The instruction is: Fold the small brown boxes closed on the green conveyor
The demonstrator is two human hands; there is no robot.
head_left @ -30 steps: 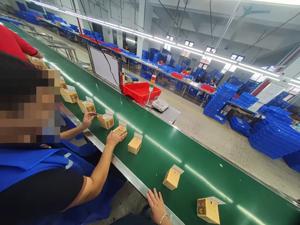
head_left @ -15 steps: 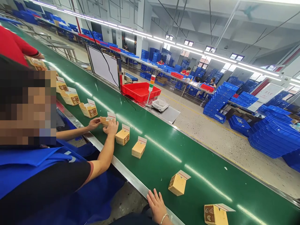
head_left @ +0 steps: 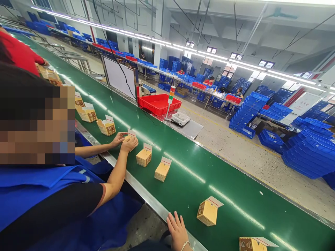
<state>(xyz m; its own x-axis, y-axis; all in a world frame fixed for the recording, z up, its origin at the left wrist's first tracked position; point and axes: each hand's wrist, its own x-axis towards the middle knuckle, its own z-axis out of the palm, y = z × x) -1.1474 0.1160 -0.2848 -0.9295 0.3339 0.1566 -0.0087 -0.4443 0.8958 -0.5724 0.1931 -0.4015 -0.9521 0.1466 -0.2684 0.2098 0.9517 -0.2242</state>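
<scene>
My left hand (head_left: 178, 230) lies flat with fingers spread on the metal edge (head_left: 146, 198) of the green conveyor belt (head_left: 188, 174), a bracelet on its wrist, holding nothing. The nearest small yellow carton (head_left: 208, 211), its flap up, stands on the belt just to its right. Another carton (head_left: 251, 244) sits at the bottom edge. My right hand is out of view. A co-worker in a blue apron (head_left: 52, 188) sits to my left, both hands (head_left: 125, 141) on a carton further up the belt.
More open cartons (head_left: 162, 169) (head_left: 144, 156) (head_left: 106, 126) ride the belt in a row. Beyond it stand a red tray (head_left: 158, 103), a scale (head_left: 180, 118), a signal light (head_left: 171, 94) and a white board (head_left: 119, 78). Stacked blue crates (head_left: 309, 153) fill the right.
The cartons have travelled along the belt toward the lower right. The co-worker's hands have moved from one carton to another further up. My left hand has stayed on the belt edge.
</scene>
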